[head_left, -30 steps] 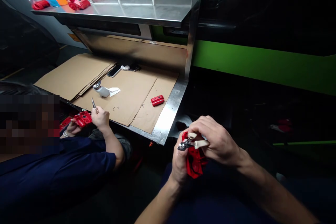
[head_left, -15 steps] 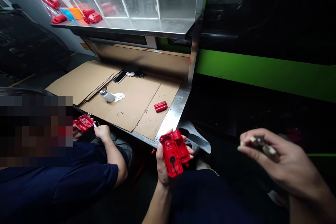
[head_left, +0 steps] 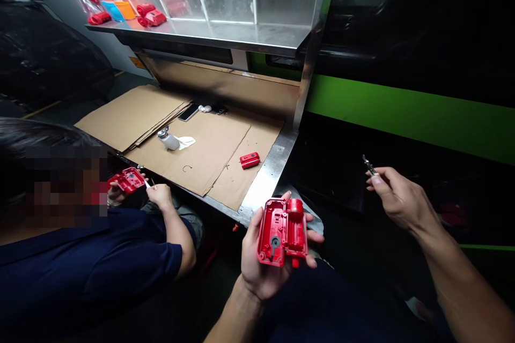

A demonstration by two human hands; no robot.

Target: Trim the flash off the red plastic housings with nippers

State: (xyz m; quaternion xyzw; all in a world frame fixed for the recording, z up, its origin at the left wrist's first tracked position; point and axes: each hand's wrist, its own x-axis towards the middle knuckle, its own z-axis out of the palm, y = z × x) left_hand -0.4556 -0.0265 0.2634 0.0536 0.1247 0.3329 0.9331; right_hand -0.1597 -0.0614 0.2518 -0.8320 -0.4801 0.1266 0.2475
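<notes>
My left hand (head_left: 261,268) cradles a red plastic housing (head_left: 281,233) from below, its hollow inside facing up, with a round black piece and a ribbed cylindrical end. Out to the right and apart from the housing, my right hand (head_left: 402,195) is closed on a small metal-tipped tool (head_left: 369,166). The tool's tip points up and left; most of its handle is hidden in the fingers, so its exact kind is unclear. On the cardboard ahead lies another red plastic part (head_left: 250,160).
At left a co-worker in a dark blue shirt (head_left: 132,257) holds a similar red housing (head_left: 131,179). The cardboard-covered bench (head_left: 217,139) bears a pump bottle (head_left: 168,139), a phone (head_left: 188,112) and a white cloth. A metal shelf (head_left: 225,32) above holds red parts (head_left: 151,15).
The right hand has turned so the tool's tip now points up and away. My left hand has shifted slightly right, with the housing turned more squarely upward. The view has moved a little.
</notes>
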